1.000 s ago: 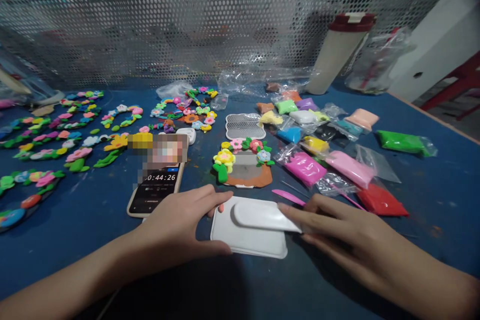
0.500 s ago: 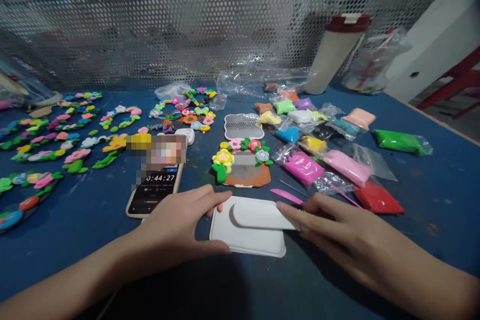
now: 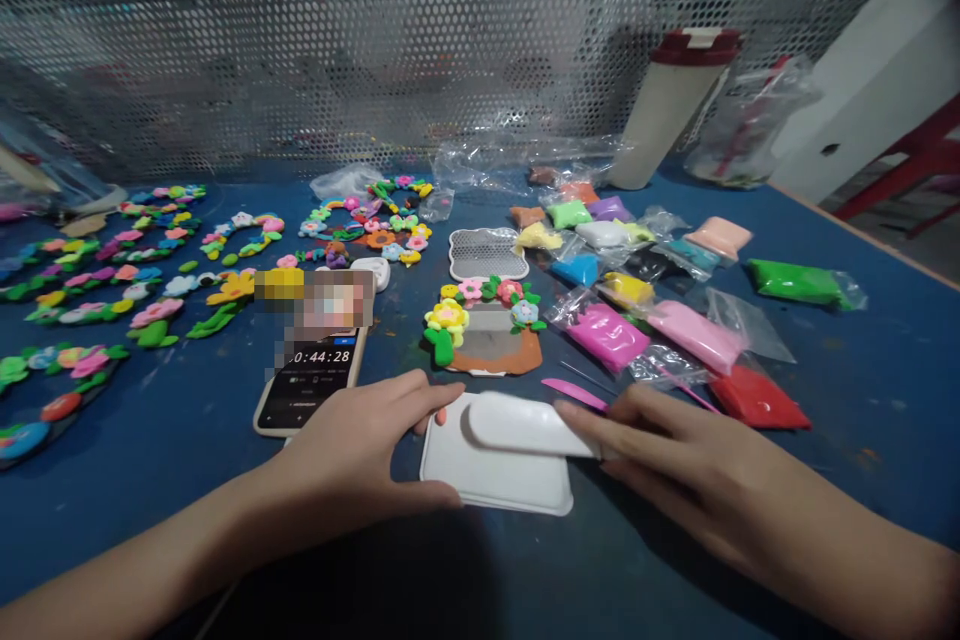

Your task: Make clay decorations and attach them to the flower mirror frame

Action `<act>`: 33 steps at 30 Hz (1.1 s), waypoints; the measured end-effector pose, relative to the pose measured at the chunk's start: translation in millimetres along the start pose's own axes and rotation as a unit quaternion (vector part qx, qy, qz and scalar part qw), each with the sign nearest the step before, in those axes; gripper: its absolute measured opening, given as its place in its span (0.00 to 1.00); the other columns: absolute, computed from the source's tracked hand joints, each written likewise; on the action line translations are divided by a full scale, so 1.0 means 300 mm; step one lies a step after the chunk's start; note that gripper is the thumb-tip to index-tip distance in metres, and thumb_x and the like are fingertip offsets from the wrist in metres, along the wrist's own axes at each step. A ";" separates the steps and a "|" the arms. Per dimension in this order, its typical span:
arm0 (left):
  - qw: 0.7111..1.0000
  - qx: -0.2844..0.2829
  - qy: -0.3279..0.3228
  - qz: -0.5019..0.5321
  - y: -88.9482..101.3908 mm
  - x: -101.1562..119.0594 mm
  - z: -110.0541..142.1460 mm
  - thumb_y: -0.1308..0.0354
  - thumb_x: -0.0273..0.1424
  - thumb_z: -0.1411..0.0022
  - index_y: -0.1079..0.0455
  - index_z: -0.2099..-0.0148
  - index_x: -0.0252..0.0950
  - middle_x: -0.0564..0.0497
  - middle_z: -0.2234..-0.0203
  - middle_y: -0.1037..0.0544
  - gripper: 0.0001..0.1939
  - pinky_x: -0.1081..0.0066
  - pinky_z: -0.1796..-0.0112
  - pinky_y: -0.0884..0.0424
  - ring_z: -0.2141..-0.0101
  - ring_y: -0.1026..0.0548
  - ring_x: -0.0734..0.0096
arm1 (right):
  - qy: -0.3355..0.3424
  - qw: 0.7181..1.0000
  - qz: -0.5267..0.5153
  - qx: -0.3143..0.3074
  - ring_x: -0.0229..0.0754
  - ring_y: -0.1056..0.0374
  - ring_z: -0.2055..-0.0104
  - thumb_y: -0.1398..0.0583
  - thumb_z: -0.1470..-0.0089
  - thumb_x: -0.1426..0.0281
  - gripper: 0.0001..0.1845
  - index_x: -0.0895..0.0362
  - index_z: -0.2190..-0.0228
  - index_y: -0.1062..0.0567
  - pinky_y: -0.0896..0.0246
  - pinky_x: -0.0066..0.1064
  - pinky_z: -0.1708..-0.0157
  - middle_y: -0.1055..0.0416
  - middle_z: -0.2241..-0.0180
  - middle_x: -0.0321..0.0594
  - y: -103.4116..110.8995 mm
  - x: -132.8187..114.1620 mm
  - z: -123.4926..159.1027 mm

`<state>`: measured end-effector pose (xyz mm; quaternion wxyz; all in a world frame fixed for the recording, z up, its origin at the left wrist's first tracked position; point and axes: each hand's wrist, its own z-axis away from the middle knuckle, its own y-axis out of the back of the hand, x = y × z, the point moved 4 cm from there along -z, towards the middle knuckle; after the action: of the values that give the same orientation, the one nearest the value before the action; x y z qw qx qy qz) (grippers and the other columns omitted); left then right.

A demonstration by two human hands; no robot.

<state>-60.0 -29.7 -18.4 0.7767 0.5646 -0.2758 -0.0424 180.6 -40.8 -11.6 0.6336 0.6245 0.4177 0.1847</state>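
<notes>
My left hand (image 3: 360,440) steadies a white rectangular board (image 3: 487,480), thumb at its near left edge and index finger at its far left corner. A small orange spot (image 3: 441,415) shows under that index finger; I cannot tell whether it is clay or a fingertip. My right hand (image 3: 675,470) grips a white flat tool with a rounded end (image 3: 517,423), held tilted over the board. Behind the board lies a mirror-like frame (image 3: 495,355) with brown clay and clay flowers. A pink clay knife (image 3: 574,392) rests beyond my right fingers.
At left are a phone (image 3: 315,385) showing a timer and several flower-decorated frames (image 3: 75,305). An undecorated mesh plate (image 3: 487,255) lies behind. Bagged coloured clay (image 3: 607,335) spreads at right, with a tumbler (image 3: 671,110) near the perforated metal panel (image 3: 420,40).
The white tool has tilted slightly in my right hand, its upper face now showing more. The phone's timer has advanced one second. My left hand stays in place.
</notes>
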 end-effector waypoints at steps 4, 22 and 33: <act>1.000 0.005 -0.001 -0.002 -0.002 -0.003 0.000 0.38 0.48 0.51 0.38 0.42 0.44 0.55 0.62 0.28 0.35 0.72 0.66 0.36 0.62 0.27 0.66 | -0.013 0.999 -0.035 -0.023 0.38 0.29 0.71 0.53 0.38 0.71 0.22 0.48 0.44 0.36 0.31 0.27 0.74 0.29 0.66 0.42 0.002 0.004 -0.009; 1.000 0.003 -0.001 -0.014 -0.001 0.000 0.002 0.38 0.48 0.50 0.39 0.42 0.45 0.54 0.63 0.28 0.35 0.73 0.68 0.36 0.64 0.27 0.65 | -0.087 0.990 -0.109 -0.025 0.40 0.30 0.58 0.49 0.39 0.69 0.23 0.45 0.43 0.37 0.30 0.32 0.61 0.29 0.57 0.42 0.007 0.036 -0.016; 1.000 -0.001 0.005 -0.012 -0.002 0.000 0.003 0.39 0.50 0.50 0.39 0.41 0.43 0.53 0.60 0.28 0.35 0.70 0.64 0.35 0.60 0.27 0.63 | -0.016 1.000 -0.011 -0.003 0.36 0.33 0.75 0.54 0.37 0.70 0.23 0.49 0.42 0.38 0.33 0.26 0.77 0.32 0.69 0.42 -0.046 -0.012 0.000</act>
<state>-60.2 -30.7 -18.7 0.7780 0.5676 -0.2649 -0.0491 174.6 -45.7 -23.4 0.6439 0.6208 0.4139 0.1692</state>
